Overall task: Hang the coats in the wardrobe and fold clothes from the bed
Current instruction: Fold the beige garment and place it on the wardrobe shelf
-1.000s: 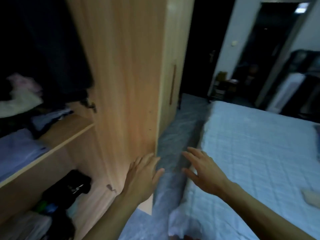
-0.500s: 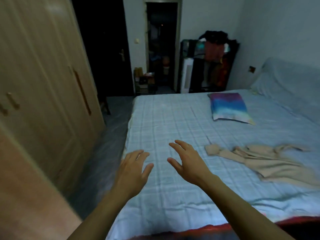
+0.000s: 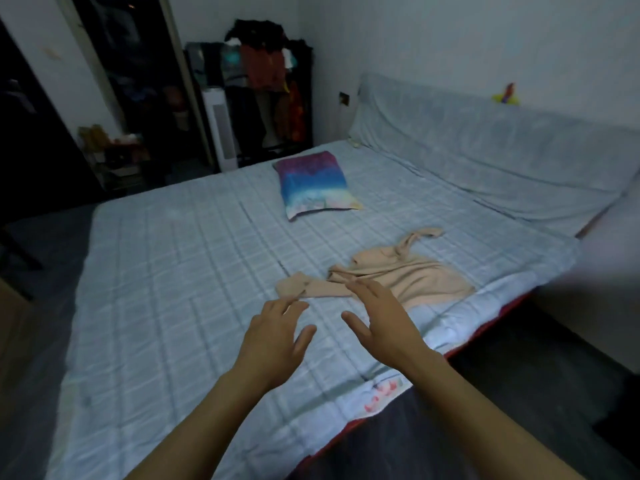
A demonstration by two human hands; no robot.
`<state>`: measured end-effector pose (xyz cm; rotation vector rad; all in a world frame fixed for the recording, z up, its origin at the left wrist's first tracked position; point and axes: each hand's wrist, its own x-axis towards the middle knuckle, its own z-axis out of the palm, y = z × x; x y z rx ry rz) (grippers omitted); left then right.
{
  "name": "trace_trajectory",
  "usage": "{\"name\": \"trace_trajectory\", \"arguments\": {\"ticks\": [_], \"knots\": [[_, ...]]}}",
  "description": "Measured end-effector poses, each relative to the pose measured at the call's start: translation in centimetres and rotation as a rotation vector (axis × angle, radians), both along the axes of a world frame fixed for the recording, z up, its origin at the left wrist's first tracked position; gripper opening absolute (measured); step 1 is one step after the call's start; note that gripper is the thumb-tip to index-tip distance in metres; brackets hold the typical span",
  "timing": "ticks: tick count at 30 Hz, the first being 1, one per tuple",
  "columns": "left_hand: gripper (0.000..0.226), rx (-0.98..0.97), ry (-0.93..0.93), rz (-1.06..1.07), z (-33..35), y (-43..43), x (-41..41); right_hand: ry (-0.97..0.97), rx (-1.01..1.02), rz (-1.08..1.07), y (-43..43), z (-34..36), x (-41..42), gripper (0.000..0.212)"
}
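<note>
A colorful pillow [image 3: 317,183] lies far back on the bed [image 3: 166,271], and a dark rack of clothes [image 3: 266,74] stands behind. The tan top [image 3: 398,275] (all crumpled) lies near the bed's edge. The left hand [image 3: 273,344] and right hand [image 3: 379,323] hover open and hold nothing.

No readable text anywhere tbh, just some blurry reddish marks [image 3: 381,393] on the pale blue checked bedsheet [image 3: 173,289] edge, can't make em out
</note>
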<state>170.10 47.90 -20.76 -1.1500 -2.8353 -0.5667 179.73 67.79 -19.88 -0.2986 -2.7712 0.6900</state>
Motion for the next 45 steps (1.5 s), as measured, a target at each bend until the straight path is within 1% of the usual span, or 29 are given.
{"name": "trace_trajectory", "arguments": {"ticks": [5,7,10,16,20,25,30,33,36,42,45], "knots": [[0.052,-0.106,0.136,-0.212,-1.9,9.3,-3.2,-0.118,0.044,-0.154,6.9,-1.5,0.2,0.055],[0.049,-0.103,0.137,-0.291,-2.8,12.6,-4.7,-0.154,0.051,-0.226,9.3,-1.5,0.0,0.056],[0.044,-0.054,0.118,-0.354,-3.4,17.3,-6.7,-0.209,0.069,-0.291,12.7,-1.0,-0.2,0.057],[0.043,-0.082,0.135,-0.471,-4.1,25.1,-8.3,-0.184,0.104,-0.434,19.9,-0.2,0.6,0.055],[0.042,-0.099,0.113,-0.5,-4.8,30.1,-8.9,-0.187,0.063,-0.485,24.5,-1.7,0.8,0.056],[0.043,-0.149,0.092,-0.465,-6.3,36.5,-9.1,-0.184,0.01,-0.436,31.7,-4.6,0.2,0.055],[0.044,-0.243,0.06,-0.328,-6.3,43.9,-8.9,-0.16,-0.029,-0.324,41.2,-6.0,-1.1,0.055],[0.042,-0.231,0.064,-0.256,-5.5,48.2,-7.8,-0.167,-0.046,-0.267,46.5,-6.1,-1.3,0.056],[0.044,-0.222,0.06,-0.213,-4.3,52.0,-7.5,-0.199,-0.024,-0.216,51.1,-6.3,-2.1,0.057],[0.047,-0.217,0.024,-0.12,-5.1,55.0,-10.3,-0.215,-0.055,-0.134,55.4,-7.1,-6.2,0.054],[0.047,-0.174,-0.001,-0.089,-6.2,55.7,-13.3,-0.237,-0.004,-0.103,56.6,-7.6,-8.9,0.054]]}}
